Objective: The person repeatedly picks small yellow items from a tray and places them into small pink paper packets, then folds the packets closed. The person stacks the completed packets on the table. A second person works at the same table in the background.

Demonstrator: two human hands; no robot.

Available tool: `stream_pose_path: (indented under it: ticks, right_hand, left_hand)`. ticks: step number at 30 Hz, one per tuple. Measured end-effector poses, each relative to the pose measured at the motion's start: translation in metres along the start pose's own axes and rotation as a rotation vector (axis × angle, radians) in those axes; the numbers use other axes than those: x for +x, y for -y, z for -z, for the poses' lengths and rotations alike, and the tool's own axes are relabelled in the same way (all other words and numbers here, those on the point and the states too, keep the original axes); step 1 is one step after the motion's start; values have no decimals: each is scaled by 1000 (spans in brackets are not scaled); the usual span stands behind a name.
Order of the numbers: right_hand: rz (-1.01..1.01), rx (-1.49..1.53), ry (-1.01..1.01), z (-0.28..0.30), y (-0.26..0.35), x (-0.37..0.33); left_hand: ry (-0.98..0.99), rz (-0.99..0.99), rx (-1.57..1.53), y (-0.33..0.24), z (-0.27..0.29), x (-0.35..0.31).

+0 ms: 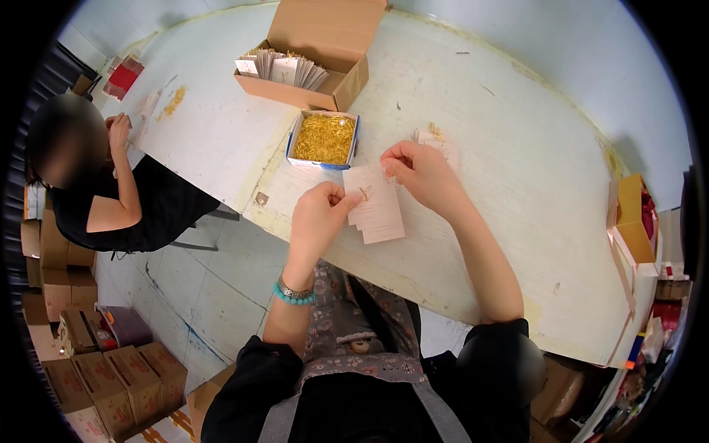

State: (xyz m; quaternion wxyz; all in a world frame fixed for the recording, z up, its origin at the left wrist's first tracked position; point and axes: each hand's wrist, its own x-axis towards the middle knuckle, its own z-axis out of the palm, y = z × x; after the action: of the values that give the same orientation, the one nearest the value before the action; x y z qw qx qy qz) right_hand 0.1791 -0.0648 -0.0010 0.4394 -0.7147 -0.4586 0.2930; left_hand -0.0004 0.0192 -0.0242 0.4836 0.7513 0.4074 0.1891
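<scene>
– Where are the cards?
– Over the table, gripped by the left fingers.
– And the right fingers?
– Curled by the cards' top corner; I can't tell if they grasp anything.

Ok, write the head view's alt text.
A person's left hand pinches overlapping pale rectangular cards over a whitish table, right hand near their upper corner; beyond, a blue-white box of tiny golden pieces and an open brown cardboard box.
</scene>
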Motion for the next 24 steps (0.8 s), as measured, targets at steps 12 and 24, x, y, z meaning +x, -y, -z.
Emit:
stream_pose_path:
  ticks: [12,24]
  right_hand:
    - [8,40,-24,-7,19,-9]
    - [104,-211,-178,-6,31,-19]
  left_hand:
    - [-214,-348,357,-29,7,-20]
    - [-267,-603,491,-38,2,-22]
